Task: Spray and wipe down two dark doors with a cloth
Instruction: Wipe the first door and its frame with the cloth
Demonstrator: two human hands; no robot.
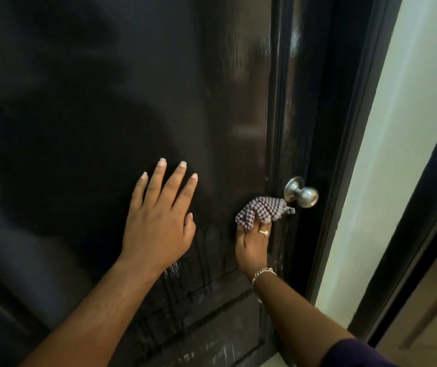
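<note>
A dark glossy door point(106, 88) fills most of the head view. My left hand point(159, 215) lies flat on its panel with fingers straight and spread. My right hand point(253, 247) grips a bunched checked cloth point(263, 210) and presses it against the door just left of and below the silver round knob point(302, 193). Wet streaks run down the lower panel point(185, 300) under my hands. No spray bottle is in view.
The dark door frame point(344, 154) runs down the right of the door, with a pale wall point(397, 128) beyond it. A second dark edge point(410, 247) and a wooden surface point(429, 313) show at the far right.
</note>
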